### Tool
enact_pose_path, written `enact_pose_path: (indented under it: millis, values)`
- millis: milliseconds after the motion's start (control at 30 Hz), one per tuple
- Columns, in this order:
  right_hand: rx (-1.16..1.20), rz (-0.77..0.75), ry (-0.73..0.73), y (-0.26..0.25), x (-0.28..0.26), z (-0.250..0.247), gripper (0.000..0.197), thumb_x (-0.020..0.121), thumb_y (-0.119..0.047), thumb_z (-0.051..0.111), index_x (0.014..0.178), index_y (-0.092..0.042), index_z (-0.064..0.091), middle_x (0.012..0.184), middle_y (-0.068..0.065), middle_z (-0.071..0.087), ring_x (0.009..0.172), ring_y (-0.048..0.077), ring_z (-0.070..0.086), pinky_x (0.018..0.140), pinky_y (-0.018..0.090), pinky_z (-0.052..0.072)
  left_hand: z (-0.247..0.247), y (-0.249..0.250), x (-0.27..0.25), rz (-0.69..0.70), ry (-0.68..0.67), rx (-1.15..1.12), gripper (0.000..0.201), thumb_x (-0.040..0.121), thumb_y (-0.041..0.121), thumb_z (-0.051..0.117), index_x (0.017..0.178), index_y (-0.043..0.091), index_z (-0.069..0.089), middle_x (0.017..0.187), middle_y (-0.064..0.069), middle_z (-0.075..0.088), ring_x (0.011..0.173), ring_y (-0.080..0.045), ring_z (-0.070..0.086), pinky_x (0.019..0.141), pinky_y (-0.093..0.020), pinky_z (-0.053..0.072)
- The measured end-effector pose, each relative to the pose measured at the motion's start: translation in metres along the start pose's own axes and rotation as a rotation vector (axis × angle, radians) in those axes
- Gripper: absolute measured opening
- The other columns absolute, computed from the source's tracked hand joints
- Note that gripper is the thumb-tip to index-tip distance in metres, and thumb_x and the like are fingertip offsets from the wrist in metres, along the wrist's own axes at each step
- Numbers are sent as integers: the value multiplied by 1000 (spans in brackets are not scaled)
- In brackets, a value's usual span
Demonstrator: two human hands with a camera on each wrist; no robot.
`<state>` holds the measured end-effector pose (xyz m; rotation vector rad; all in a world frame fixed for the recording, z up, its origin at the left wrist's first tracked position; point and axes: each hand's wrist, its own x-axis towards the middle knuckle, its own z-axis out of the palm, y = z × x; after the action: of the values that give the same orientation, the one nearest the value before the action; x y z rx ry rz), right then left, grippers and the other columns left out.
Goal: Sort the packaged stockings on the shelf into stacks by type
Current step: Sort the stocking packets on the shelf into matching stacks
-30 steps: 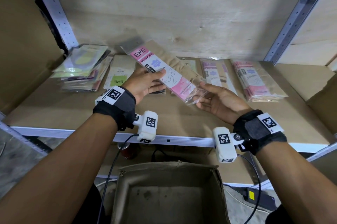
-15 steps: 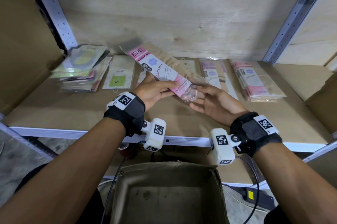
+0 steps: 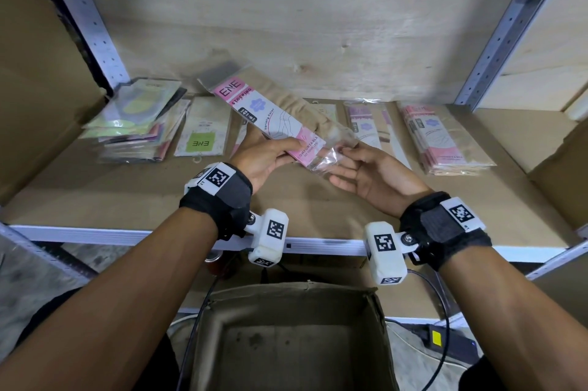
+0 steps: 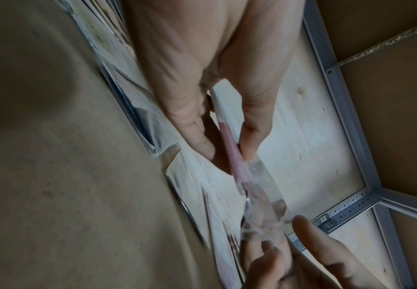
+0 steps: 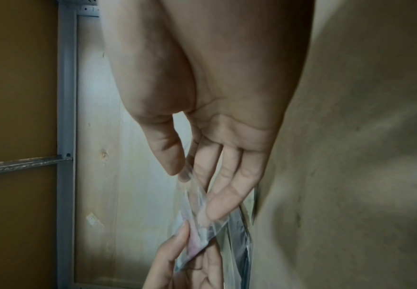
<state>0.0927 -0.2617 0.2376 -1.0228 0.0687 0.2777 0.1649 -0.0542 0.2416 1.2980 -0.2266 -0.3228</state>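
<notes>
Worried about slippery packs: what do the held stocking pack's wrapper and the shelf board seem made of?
Held stocking pack: seemingly clear glossy plastic film over a printed pink-and-white card; its empty end crinkles and shines. Shelf board: probably matte brown fibreboard, no visible grain.

Head view: set high, facing forward and down across both forearms onto the brown board shelf (image 3: 95,199) and pale plywood back panel (image 3: 318,24). Left wrist view: very close along the left hand (image 4: 202,88), facing the shelf's right end. Right wrist view: equally close along the right hand (image 5: 215,117); all three share the clear-ended pink stocking packet (image 3: 280,123).
</notes>
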Motion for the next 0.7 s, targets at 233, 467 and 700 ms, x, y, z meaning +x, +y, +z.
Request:
enact_pose_path:
  millis: [233,467,700]
  values:
    - [-66,-80,11,0,1,1,16,96,-4,52,102,-12,65,119,7,70,113,31,67,82,32,60,2,-1,0,3,96,-19,48,84,-12,67,128,-1,51,108,-12,74,94,-20,75,69,-24,59]
    - [-71,-120,64,0,-1,2,15,94,-9,60,105,-12,69,122,8,70,102,21,72,74,26,59,2,-1,1,-2,131,-28,39,84,-12,66,115,9,55,101,-7,74,91,-20,74,64,-22,58]
    - [-209,-74,277,5,0,-3,6,89,-7,67,89,-13,70,67,2,56,60,14,51,53,21,43,4,1,-2,-8,51,-34,31,83,-15,65,106,5,59,99,-11,74,92,-24,74,71,-29,60]
